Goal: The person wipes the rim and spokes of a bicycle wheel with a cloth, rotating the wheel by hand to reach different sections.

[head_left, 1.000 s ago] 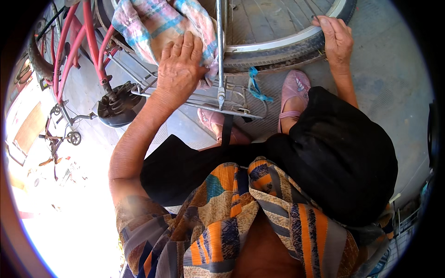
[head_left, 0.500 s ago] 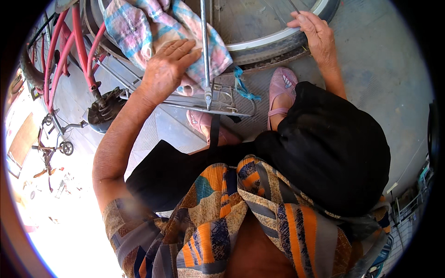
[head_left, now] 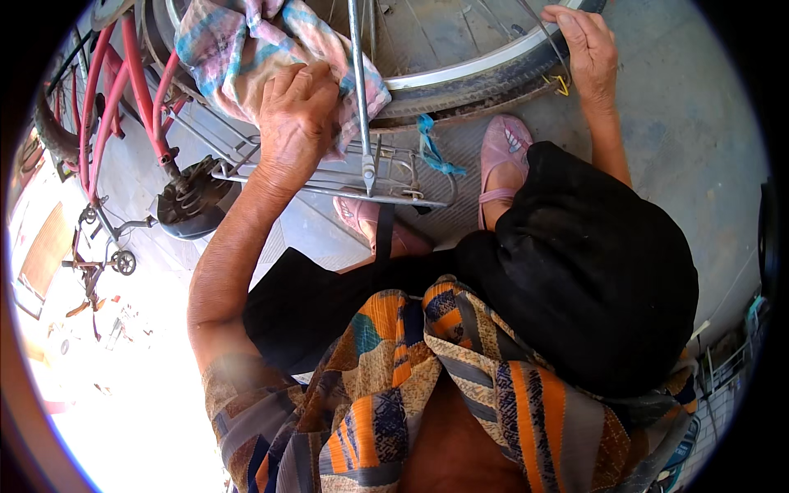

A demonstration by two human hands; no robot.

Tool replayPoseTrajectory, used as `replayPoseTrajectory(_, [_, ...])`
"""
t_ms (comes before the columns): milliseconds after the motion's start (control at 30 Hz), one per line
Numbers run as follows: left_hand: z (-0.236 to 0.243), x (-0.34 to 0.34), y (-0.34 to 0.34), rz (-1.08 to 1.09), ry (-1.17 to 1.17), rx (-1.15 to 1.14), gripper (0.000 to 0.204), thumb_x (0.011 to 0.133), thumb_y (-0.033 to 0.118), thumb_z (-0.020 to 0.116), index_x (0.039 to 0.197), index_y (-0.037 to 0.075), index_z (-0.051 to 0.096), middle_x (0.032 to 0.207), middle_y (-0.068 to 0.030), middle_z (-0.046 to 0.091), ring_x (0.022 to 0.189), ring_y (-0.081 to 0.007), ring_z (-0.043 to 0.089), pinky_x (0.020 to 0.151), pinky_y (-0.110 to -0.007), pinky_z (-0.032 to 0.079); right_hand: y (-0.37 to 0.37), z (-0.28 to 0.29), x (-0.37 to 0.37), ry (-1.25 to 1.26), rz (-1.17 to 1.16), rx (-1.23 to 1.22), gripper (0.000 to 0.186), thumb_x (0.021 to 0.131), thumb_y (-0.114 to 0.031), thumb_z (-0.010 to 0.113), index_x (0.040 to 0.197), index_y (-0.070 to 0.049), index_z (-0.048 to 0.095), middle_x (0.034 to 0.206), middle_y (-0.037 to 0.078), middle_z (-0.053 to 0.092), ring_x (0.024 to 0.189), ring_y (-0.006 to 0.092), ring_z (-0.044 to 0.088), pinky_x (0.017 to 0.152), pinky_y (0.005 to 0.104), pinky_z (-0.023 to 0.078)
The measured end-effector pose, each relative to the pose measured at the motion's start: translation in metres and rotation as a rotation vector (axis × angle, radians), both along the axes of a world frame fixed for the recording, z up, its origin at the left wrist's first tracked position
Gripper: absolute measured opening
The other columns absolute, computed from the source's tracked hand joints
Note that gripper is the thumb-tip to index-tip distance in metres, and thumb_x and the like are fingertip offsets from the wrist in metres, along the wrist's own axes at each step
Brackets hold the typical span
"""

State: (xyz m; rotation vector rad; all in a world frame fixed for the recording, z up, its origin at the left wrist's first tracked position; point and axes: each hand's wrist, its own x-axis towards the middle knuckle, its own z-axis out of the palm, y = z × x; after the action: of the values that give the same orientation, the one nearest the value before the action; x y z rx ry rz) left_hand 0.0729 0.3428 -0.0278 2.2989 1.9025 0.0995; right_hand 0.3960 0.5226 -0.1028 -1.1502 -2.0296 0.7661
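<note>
My left hand [head_left: 297, 115] is closed on a crumpled pink, blue and cream checked cloth [head_left: 218, 49], its fingers curled into the fabric by a bicycle wheel [head_left: 468, 74]. A silver metal bar [head_left: 360, 99] of the luggage rack [head_left: 329, 191] runs beside that hand. At the right of the tyre, my right hand [head_left: 588, 49] has bent fingers at a thin dark metal rod [head_left: 549, 37], which reaches across the rim to the wheel's outer edge. The fingertips appear to pinch the rod; the thumb is partly hidden.
The red-pink bicycle frame [head_left: 131, 74] and black saddle [head_left: 193, 201] are at left. Blue ribbon [head_left: 429, 148] is tied near the rack, and a yellow strip [head_left: 562, 85] hangs by the rod. My pink shoes [head_left: 503, 156] stand close below the wheel. Wire racks [head_left: 723, 378] are at lower right.
My left hand has gone from lying flat to curled on the cloth, which has shifted slightly left. My right hand has moved right and up, uncovering more rod and the yellow strip.
</note>
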Motion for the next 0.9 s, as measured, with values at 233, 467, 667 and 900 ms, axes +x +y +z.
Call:
replayPoseTrajectory(233, [-0.016,0.017,0.010,-0.044,-0.551,-0.046,0.028,0.071,-0.006,0.071,0.099,0.000,0.071,0.107,-0.0123,0.070,0.101,-0.0311,0.065,0.089,-0.039,0.052,0.001,-0.014,0.005,0.029,0.142,-0.139,0.034,0.103,-0.029,0.052,0.109,-0.002,0.071,0.100,0.005,0.076,0.092,0.0172,0.062,0.089,0.0301,0.044])
replayPoseTrajectory(467, [-0.009,0.006,0.021,-0.143,-0.399,-0.054,0.034,0.067,-0.004,0.073,0.100,0.002,0.069,0.101,-0.0111,0.067,0.093,-0.0308,0.063,0.083,-0.041,0.052,-0.010,-0.019,0.006,0.019,0.146,-0.122,0.036,0.103,-0.029,0.051,0.112,0.001,0.069,0.102,0.008,0.076,0.096,0.0194,0.065,0.091,0.0300,0.047])
replayPoseTrajectory(667, [0.009,-0.044,0.013,0.059,0.033,-0.029,0.016,0.077,0.002,0.069,0.093,0.003,0.070,0.100,-0.0092,0.068,0.093,-0.0303,0.061,0.083,-0.039,0.049,-0.028,-0.016,-0.012,0.157,0.055,-0.176,0.028,0.101,-0.021,0.053,0.109,0.001,0.069,0.099,0.010,0.074,0.091,0.0227,0.064,0.087,0.0314,0.047])
replayPoseTrajectory(900, [-0.010,0.020,0.019,-0.042,-0.386,-0.045,0.018,0.075,0.001,0.074,0.093,0.001,0.067,0.096,-0.0105,0.066,0.095,-0.0315,0.062,0.083,-0.040,0.051,-0.012,-0.001,-0.004,-0.063,0.044,0.049,0.026,0.097,-0.022,0.053,0.102,-0.003,0.070,0.095,0.012,0.071,0.088,0.0317,0.062,0.080,0.0400,0.046])
